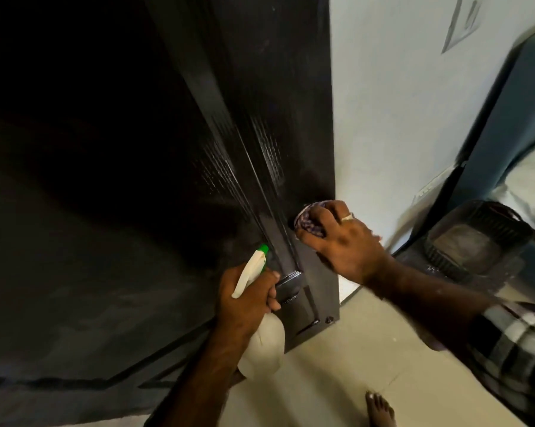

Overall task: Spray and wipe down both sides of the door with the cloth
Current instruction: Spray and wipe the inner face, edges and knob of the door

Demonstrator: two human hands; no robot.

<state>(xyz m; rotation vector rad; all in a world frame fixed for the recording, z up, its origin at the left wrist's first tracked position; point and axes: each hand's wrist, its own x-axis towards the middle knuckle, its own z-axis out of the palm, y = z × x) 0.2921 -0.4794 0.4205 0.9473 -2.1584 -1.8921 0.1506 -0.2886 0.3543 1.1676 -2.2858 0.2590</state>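
The right hand [344, 238] grips a bunched patterned cloth [310, 220], fingers curled over it, and presses it against the dark door [269, 124] close to the door's right-hand edge. Just beyond that grip a pale wall [392, 118] stands, leaving only a narrow gap beside the knuckles. Below and left of the cloth, the left hand [249, 298] is wrapped round the neck of a white spray bottle [264, 340], whose green nozzle [263, 249] points up along the door. A metal handle [289, 280] sits right beside the left fingers. Out past the right wrist a dark basket [475, 238] rests on what seems a low shelf. Open pale floor [337, 380] lies under both arms, with a bare foot [380, 409] on it. No writing can be read.
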